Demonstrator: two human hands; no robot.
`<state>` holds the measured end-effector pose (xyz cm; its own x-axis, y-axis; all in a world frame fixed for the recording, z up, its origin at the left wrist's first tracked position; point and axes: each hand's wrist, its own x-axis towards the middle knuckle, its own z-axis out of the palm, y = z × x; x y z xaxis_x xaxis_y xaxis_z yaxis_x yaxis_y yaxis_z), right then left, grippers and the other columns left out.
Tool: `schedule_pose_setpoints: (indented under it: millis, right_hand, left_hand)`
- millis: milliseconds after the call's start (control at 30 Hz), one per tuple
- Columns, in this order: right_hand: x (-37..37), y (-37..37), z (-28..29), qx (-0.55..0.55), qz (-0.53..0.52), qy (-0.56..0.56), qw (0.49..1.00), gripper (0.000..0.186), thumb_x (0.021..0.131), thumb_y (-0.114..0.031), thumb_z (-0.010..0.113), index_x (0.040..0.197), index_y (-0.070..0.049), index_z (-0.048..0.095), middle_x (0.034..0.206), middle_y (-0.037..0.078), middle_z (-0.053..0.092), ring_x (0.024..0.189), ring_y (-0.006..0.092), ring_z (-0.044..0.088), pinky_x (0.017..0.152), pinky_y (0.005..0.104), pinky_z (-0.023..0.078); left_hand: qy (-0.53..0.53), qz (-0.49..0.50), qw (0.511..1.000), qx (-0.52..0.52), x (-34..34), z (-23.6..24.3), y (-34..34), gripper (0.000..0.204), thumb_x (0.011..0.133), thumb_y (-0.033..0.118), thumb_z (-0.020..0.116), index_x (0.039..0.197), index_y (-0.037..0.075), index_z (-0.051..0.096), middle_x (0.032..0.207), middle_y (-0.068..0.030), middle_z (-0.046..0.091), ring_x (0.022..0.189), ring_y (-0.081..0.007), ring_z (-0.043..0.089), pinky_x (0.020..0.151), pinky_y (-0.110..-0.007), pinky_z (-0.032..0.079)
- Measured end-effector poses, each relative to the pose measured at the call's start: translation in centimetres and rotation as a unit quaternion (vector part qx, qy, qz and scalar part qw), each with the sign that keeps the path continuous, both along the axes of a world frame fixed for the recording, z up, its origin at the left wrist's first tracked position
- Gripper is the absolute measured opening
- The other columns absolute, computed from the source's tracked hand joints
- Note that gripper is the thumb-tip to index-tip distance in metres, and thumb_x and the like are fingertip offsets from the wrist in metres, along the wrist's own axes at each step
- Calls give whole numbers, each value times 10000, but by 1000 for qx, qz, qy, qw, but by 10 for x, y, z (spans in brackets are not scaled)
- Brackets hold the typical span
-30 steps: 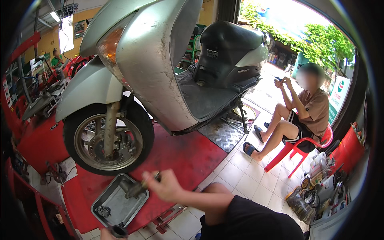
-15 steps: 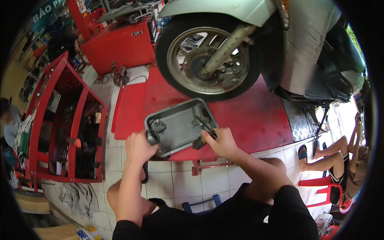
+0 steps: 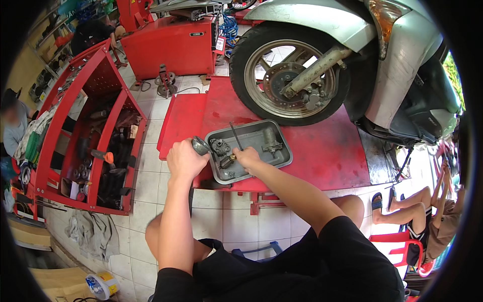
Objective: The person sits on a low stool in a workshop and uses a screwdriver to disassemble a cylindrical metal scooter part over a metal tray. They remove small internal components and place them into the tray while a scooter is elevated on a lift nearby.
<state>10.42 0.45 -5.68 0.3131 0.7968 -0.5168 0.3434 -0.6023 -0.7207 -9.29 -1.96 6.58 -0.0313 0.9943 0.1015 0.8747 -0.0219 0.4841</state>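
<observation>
A grey metal tray sits on the red lift platform, holding loose metal parts. At its left side my left hand is closed around a round, cup-shaped grey metal part. Over the tray, my right hand grips a screwdriver with a dark shaft pointing up and away and a dark and yellowish handle below the fingers. Between the hands lies a round metal part with a toothed-looking face. A cylindrical metal part stands toward the tray's right end. Some small pieces rest near the front edge.
Just behind the tray is a scooter's front wheel, on the red platform. A red tool rack stands at the left, with a grey cloth on the floor before it. A person sits at the right.
My right hand has moved left across the tray with the screwdriver, closer to my left hand. The cup-shaped part has turned in my left hand. The whole view has shifted.
</observation>
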Motion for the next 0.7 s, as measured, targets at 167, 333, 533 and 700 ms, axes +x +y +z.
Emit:
schedule_pose_setpoints:
  millis: [167, 333, 533, 700]
  right_hand:
    - [8, 14, -26, -79, -40, 162, 983, 371, 905, -358, 613, 720, -45, 537, 558, 34, 429, 430, 154, 372, 391, 358, 271]
    - [-3, 28, -34, -121, -49, 232, 964, 372, 932, -358, 586, 673, -115, 478, 525, -30, 284, 397, 113, 223, 388, 310, 173]
    - [25, 39, -89, -12, -63, 191, 980, 391, 920, -370, 654, 1069, -10, 693, 950, 129, 647, 870, 232, 583, 732, 441, 467]
    - [20, 15, -24, 36, 42, 132, 990, 526, 836, -440, 716, 1043, 40, 671, 1010, 151, 693, 834, 262, 666, 652, 446, 533]
  left_hand:
    - [-6, -5, 1000, -3, 4, 4, -1, 279, 658, 215, 775, 888, 61, 735, 810, -182, 716, 810, -377, 701, 744, -459, 564]
    - [1, -6, 1000, -19, 3, -2, 3, 293, 652, 233, 779, 890, 69, 737, 824, -185, 716, 826, -375, 700, 754, -460, 563]
    - [20, -61, 998, 16, 35, -16, 16, 477, 612, 324, 807, 1015, 80, 738, 866, -204, 716, 871, -381, 699, 797, -470, 559]
    - [-102, -80, 991, 46, 6, -30, 11, 294, 616, 155, 806, 854, 13, 707, 782, -203, 703, 768, -358, 706, 741, -445, 546]
